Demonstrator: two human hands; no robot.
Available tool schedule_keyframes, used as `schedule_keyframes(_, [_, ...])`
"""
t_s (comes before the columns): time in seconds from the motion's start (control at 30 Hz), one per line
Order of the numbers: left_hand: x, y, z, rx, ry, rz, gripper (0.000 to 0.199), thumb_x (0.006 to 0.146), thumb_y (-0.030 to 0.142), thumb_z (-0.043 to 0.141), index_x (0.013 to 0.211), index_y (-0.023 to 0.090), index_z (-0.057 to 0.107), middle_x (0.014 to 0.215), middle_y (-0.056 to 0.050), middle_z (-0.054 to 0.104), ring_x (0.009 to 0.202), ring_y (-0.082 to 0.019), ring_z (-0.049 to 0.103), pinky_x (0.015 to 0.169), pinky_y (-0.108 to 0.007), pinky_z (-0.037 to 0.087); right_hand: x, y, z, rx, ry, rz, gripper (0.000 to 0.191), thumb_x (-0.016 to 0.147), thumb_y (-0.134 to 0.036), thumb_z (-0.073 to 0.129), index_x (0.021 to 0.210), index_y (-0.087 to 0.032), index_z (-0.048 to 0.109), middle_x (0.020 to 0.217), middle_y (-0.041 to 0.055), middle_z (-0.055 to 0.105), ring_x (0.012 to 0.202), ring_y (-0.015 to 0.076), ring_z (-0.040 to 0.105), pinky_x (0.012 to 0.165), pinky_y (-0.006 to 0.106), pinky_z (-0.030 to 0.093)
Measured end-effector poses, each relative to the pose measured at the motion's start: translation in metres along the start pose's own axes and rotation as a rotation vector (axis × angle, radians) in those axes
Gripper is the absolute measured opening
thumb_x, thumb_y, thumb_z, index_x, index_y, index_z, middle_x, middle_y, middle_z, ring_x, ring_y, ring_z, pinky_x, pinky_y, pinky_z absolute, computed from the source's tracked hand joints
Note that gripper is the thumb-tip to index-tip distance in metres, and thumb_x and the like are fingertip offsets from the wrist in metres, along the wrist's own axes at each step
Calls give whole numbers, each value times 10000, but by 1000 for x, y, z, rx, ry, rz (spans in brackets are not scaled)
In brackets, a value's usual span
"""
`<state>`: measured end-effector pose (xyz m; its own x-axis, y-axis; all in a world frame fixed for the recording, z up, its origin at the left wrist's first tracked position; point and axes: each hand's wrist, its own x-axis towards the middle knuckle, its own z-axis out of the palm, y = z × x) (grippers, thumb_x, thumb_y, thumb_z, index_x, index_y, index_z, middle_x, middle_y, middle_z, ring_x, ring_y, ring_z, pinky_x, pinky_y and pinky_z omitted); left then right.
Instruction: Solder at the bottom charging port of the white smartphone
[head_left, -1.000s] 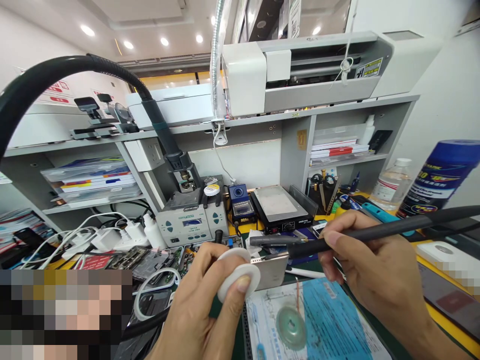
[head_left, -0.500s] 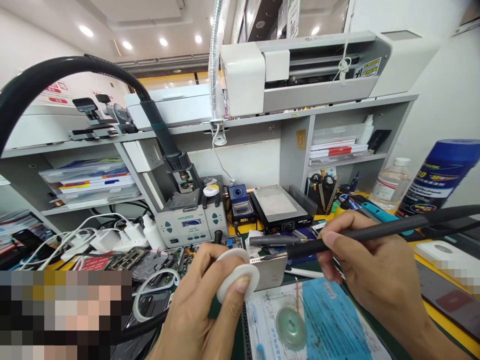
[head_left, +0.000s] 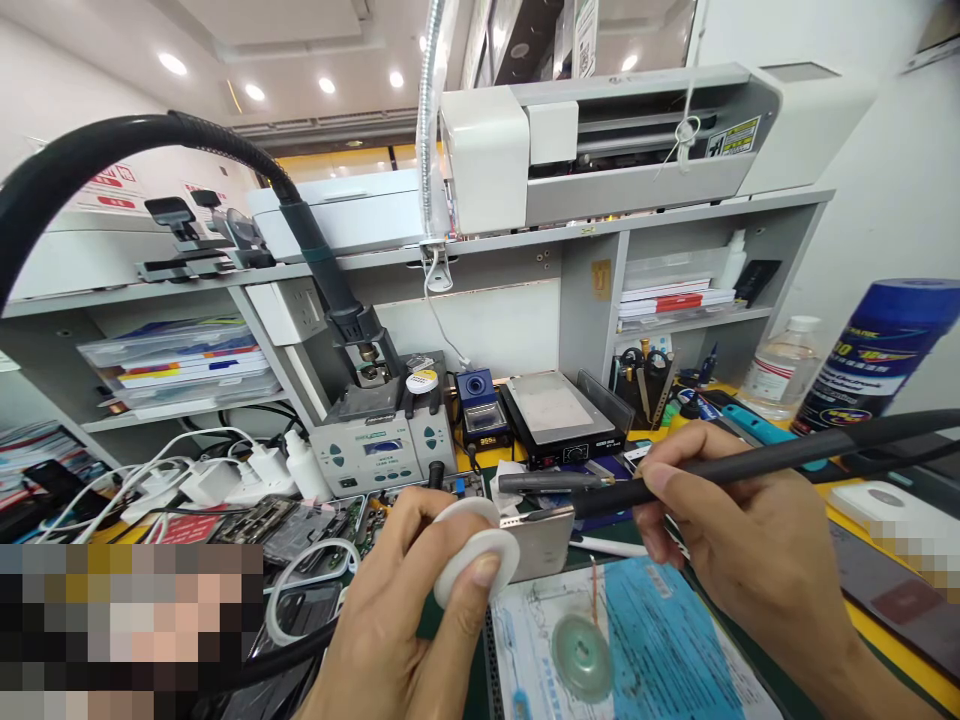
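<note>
My left hand [head_left: 420, 610], low in the middle, pinches a white round disc-shaped piece [head_left: 477, 566] between thumb and fingers. A silver phone-like device [head_left: 541, 545] stands on edge just right of it, partly hidden by the disc. My right hand [head_left: 739, 530] is closed round a black pen-like tool [head_left: 675, 482] with a thick cable. The tool's thin tip lies along the device's top edge, close to the disc; whether they touch is unclear. Below lies a blue and white printed sheet [head_left: 667, 640] with a round green translucent piece [head_left: 582, 655] on it.
Behind stand a grey rework station [head_left: 375, 450], a small blue soldering unit [head_left: 481, 410] and a flat heating plate [head_left: 559, 405]. A blue spray can [head_left: 874, 360] and clear bottle [head_left: 781, 370] are at right. Circuit boards [head_left: 259, 520] and white chargers [head_left: 210, 480] fill the left.
</note>
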<state>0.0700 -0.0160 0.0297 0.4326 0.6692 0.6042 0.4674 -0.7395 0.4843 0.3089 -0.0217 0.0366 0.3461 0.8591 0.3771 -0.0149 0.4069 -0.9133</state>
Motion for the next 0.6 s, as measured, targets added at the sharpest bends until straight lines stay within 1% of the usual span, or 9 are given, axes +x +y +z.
schedule_keyframes(0.27, [-1,1,0,2,22,-12,238,1021,160,507,1200,286,601,1060,-20,575,932,-137,608,782,-239,511,1,0,-1,11,4,18,235,799,-376,792,685,-224,654,438,-23,596,336,126,534,322,174,399])
schedule_keyframes(0.43, [0,0,1,5,37,1,246,1020,157,506,1211,282,598,1073,-26,579,954,-146,599,793,-245,505,3,1,-2,12,-16,22,246,809,-380,787,698,-214,643,444,-16,599,340,137,544,322,189,411])
schedule_keyframes(0.6, [1,1,3,-14,43,-3,240,1018,139,500,1180,283,603,1063,-16,566,953,-138,585,796,-238,490,2,1,-1,-8,-27,21,237,830,-363,771,712,-208,636,459,-15,607,348,133,553,331,188,420])
